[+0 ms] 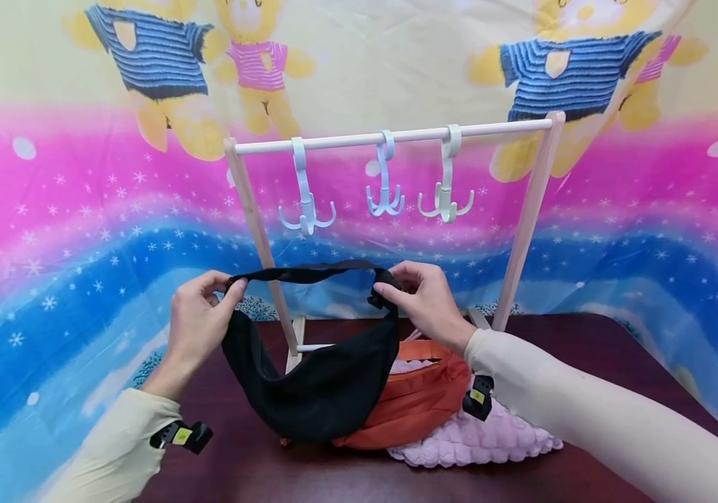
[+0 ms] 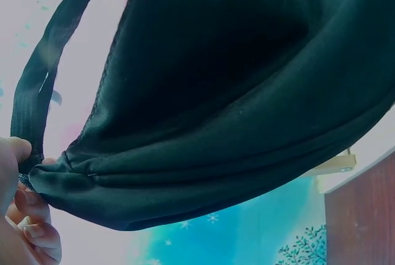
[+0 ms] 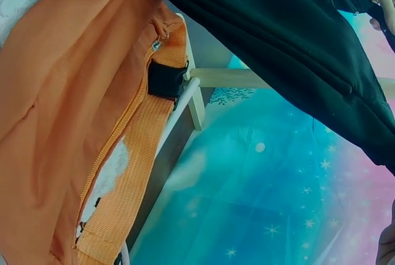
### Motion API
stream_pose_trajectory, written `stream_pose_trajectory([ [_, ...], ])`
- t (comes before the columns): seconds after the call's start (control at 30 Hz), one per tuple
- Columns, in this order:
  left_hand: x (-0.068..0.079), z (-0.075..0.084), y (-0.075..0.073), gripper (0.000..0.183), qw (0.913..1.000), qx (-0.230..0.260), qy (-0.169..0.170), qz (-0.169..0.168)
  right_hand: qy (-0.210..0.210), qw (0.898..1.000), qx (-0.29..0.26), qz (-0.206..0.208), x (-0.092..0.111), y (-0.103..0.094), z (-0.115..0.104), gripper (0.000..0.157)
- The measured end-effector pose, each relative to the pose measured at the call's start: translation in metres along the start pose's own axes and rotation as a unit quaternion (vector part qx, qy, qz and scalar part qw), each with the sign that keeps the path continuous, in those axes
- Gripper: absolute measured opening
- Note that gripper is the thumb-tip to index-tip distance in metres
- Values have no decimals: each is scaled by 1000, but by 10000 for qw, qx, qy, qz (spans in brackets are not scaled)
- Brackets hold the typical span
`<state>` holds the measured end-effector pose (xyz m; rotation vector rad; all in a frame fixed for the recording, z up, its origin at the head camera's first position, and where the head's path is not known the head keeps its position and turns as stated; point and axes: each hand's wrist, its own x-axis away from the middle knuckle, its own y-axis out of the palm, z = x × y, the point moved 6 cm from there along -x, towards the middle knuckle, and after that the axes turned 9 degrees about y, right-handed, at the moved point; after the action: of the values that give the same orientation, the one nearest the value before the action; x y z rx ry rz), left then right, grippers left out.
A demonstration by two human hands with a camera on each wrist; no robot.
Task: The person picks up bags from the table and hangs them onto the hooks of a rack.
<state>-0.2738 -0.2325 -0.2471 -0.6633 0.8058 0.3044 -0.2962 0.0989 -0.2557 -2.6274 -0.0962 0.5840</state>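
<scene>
A black sling bag [image 1: 327, 391] hangs in the air above the table, its strap [image 1: 309, 274] stretched across the top. My left hand [image 1: 198, 314] pinches the left end, where strap and fabric meet; the left wrist view shows thumb and fingers on that seam. At the other end, my right hand [image 1: 425, 297] pinches the strap between thumb and fingers beside a black buckle [image 1: 376, 299]. The bag's lower edge covers part of an orange waist bag [image 1: 422, 402] in the head view. Only a sliver of my right hand shows in the right wrist view.
Behind the bag stands a wooden rack [image 1: 522, 223] on the dark red table [image 1: 208, 461]. From its bar hang a blue-white hook [image 1: 306, 202], a middle hook [image 1: 385, 181] and a greenish-white hook [image 1: 447, 185]. A pink quilted item [image 1: 485, 436] lies under the orange bag.
</scene>
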Motion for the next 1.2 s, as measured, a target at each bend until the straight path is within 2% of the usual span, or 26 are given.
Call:
stream_pose_trajectory([
  [0.43, -1, 3, -1, 21, 9999, 102, -65, 3, -98, 9999, 87, 63, -3, -3, -4, 16],
  [1.2, -9, 13, -8, 20, 9997, 199, 81, 98, -342, 9992, 89, 162, -7, -5, -16, 16],
])
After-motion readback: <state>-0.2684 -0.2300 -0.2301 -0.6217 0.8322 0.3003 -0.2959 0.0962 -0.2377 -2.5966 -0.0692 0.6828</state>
